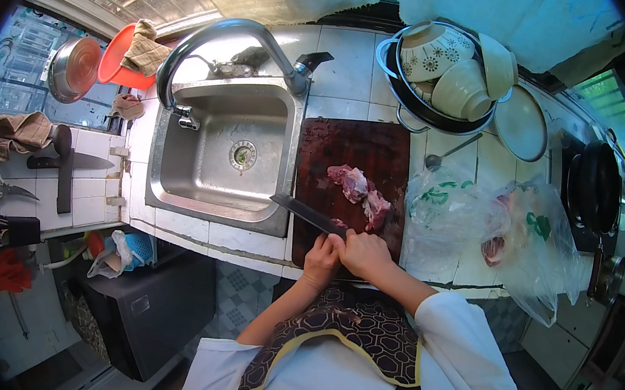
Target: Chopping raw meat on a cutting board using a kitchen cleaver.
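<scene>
My right hand (363, 253) grips a dark-bladed kitchen knife (306, 213) at its handle end. The blade points left over the cutting board's edge towards the sink. Close against the right hand, just below the blade, is my left hand (321, 261); its fingers are partly hidden, and whether they hold anything does not show. Pieces of raw meat (354, 186) with pale fat lie on the dark wooden cutting board (322, 144), beyond both hands. A small scrap of meat (338, 222) sits beside the blade.
A steel sink (216, 185) with a tall faucet (233, 27) adjoins the board's left side. On the right are plastic bags (447, 215), one holding meat (493, 251), and a ladle (434, 161). Bowls (436, 54) are stacked behind. Knives (65, 180) hang on the left wall.
</scene>
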The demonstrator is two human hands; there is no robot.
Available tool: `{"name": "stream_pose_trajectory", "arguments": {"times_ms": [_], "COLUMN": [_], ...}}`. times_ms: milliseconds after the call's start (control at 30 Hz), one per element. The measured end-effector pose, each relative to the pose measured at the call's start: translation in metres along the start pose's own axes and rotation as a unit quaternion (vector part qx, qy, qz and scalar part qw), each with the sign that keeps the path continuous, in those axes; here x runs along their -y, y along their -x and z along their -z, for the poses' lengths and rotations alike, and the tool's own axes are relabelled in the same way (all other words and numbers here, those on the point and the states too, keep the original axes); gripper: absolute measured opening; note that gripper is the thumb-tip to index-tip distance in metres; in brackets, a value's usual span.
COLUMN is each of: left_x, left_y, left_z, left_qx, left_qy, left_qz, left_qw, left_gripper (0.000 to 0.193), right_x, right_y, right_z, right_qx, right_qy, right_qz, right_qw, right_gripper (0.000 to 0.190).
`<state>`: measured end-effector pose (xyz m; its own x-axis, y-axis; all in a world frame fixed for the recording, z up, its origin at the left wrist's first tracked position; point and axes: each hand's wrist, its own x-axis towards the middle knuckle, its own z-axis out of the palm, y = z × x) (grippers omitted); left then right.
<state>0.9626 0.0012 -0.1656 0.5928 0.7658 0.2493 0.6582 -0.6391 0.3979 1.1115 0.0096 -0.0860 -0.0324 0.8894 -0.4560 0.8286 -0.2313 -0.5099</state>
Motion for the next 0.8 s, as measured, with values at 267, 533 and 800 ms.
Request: {"name": "stream_pose_trajectory", "arguments": {"times_ms": [267, 533, 800], "left_x": [0.008, 0.009, 0.012], "left_y": [0.002, 0.0, 0.0], "left_z": [0.0, -0.008, -0.01], "left_qx": [-0.05, -0.116, -0.096], "left_qy": [0.005, 0.056, 0.058], "left_qz": [-0.005, -0.027, -0.053], "left_qw": [0.999, 0.991, 0.992], "left_gripper": [0.037, 0.033, 0.035], "right_x": [-0.048, -0.051, -0.032], "right_y": [0.074, 0.072, 0.093], "right_z": [0.012, 0.023, 0.021], "right_qx": [0.031, -0.061, 0.028], "right_qy": [0.033, -0.045, 0.035], "right_qz": [-0.079, -0.062, -0.065], "right_qw": [0.996, 0.995, 0.997], "right_gripper": [0.053, 0.049, 0.042]}}
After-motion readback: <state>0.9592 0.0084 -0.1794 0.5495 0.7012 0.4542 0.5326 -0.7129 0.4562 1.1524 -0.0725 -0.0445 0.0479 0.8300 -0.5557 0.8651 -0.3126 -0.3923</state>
